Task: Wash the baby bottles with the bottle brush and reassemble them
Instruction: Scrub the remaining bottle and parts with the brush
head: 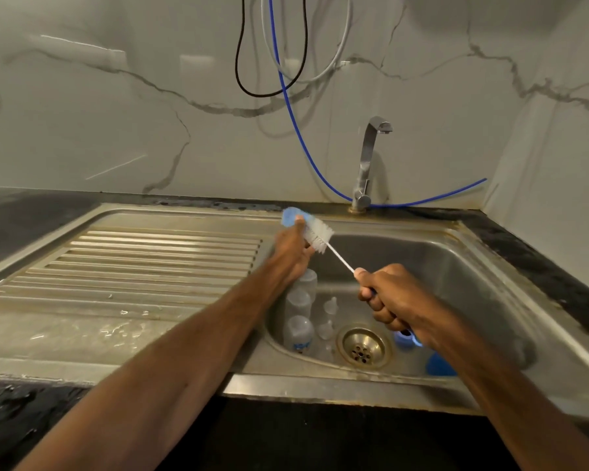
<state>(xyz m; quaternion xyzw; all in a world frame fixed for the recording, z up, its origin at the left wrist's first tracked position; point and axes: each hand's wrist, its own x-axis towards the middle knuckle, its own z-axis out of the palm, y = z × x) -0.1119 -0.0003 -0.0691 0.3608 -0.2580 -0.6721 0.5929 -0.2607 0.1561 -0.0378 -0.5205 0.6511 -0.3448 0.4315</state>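
Observation:
The bottle brush (318, 237) has white bristles, a blue sponge tip and a thin white stem, and is held above the sink's left edge. My left hand (293, 253) grips the bristle end, thumb on the blue tip. My right hand (388, 300) is curled round the handle over the basin. Three clear baby bottles (298, 331) lie in a row along the left side of the sink (456, 266). Two clear teats (330, 305) lie beside them, near the drain (364, 348). Blue bottle parts (439, 365) sit at the basin's front right, partly behind my right wrist.
A steel tap (368, 158) stands at the back of the sink; no water runs from it. A ribbed, wet drainboard (150, 260) lies to the left. Black, grey and blue hoses (286, 93) hang down the marble wall. Dark counter surrounds the sink.

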